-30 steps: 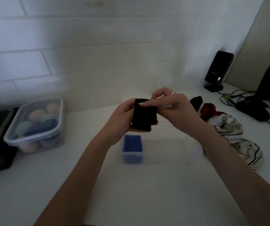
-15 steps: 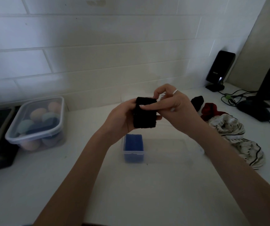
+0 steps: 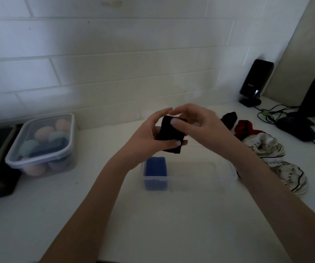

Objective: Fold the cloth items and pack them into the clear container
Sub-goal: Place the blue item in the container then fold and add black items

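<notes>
A folded black cloth (image 3: 170, 135) is held in the air above the far left part of the clear container (image 3: 194, 173), which sits on the white worktop (image 3: 153, 224). The left hand (image 3: 149, 137) cups the cloth from the left and beneath, its thumb pressed across the lower front of the fold and its fingers raised behind the top edge. The right hand (image 3: 198, 122) comes in from the right with the wrist bent, its thumb pinching the upper front of the cloth against the fingers curled behind. Both forearms reach in from the near edge and meet at the cloth.

Inside the container, at its left end, lies a folded blue cloth (image 3: 155, 170); the remainder of the box looks bare. To the right of the container lies a crumpled white cloth with dark stripes (image 3: 274, 160), and just beyond it a red cloth (image 3: 245, 129) and another black cloth (image 3: 229, 118). On the left of the worktop stands a lidded tub of pastel sponges (image 3: 42, 145). A black stand and cables (image 3: 297, 122) sit at the far right.
</notes>
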`<control>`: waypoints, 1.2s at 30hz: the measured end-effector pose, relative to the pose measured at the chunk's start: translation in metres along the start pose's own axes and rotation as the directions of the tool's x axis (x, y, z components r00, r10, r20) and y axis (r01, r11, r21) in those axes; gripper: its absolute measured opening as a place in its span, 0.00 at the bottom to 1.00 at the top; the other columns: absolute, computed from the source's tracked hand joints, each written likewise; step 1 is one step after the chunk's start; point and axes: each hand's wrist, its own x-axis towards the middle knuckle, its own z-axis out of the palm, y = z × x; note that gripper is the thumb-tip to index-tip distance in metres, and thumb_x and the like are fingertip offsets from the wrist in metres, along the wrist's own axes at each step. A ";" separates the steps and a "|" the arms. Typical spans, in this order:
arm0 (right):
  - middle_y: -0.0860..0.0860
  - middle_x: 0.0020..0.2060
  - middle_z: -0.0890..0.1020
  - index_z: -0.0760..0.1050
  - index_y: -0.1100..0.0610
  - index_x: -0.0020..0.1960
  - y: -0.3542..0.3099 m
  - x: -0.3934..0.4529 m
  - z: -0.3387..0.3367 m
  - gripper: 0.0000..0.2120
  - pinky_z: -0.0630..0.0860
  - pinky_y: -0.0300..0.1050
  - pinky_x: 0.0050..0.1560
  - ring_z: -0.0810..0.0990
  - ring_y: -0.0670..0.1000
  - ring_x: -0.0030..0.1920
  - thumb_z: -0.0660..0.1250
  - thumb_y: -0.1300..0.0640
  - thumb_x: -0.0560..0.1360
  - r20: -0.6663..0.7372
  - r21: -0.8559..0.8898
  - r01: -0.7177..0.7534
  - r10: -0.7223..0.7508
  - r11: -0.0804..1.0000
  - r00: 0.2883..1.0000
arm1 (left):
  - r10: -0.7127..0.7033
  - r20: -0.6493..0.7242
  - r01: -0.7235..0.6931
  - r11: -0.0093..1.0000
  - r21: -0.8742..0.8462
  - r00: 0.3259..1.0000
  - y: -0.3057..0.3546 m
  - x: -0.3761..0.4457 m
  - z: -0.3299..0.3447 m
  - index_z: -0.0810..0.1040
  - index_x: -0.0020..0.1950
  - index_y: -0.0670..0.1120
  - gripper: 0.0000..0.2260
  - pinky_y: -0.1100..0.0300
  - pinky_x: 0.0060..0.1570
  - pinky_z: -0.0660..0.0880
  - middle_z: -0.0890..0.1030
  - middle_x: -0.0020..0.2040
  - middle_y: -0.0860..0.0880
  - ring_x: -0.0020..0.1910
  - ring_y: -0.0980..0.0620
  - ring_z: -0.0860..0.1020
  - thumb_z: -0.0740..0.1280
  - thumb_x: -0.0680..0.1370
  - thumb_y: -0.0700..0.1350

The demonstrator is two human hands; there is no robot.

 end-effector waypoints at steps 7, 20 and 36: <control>0.46 0.39 0.80 0.77 0.50 0.45 -0.004 0.000 0.004 0.02 0.77 0.37 0.42 0.79 0.47 0.44 0.67 0.56 0.75 0.015 0.030 0.063 -0.063 0.998 0.998 | -0.011 0.012 0.011 0.998 0.054 1.000 0.000 0.001 0.003 0.73 0.64 0.47 0.19 0.57 0.48 0.80 0.84 0.50 0.45 0.47 0.47 0.84 0.69 0.73 0.40; 0.58 0.35 0.77 0.79 0.52 0.42 -0.002 -0.001 0.009 0.03 0.75 0.49 0.41 0.76 0.53 0.37 0.67 0.55 0.74 -0.029 0.234 -0.013 0.020 0.972 0.999 | -0.049 0.064 0.040 0.990 0.137 0.997 0.002 -0.002 0.004 0.76 0.56 0.41 0.09 0.62 0.41 0.80 0.85 0.41 0.47 0.41 0.49 0.85 0.60 0.79 0.41; 0.47 0.31 0.80 0.71 0.57 0.37 -0.011 -0.005 -0.007 0.12 0.70 0.41 0.27 0.77 0.44 0.32 0.73 0.55 0.70 0.184 -0.026 -0.159 0.161 0.987 0.970 | 0.258 -0.368 -0.189 0.959 0.213 0.893 -0.002 0.007 -0.016 0.78 0.39 0.48 0.07 0.68 0.36 0.74 0.82 0.35 0.56 0.35 0.59 0.81 0.73 0.70 0.36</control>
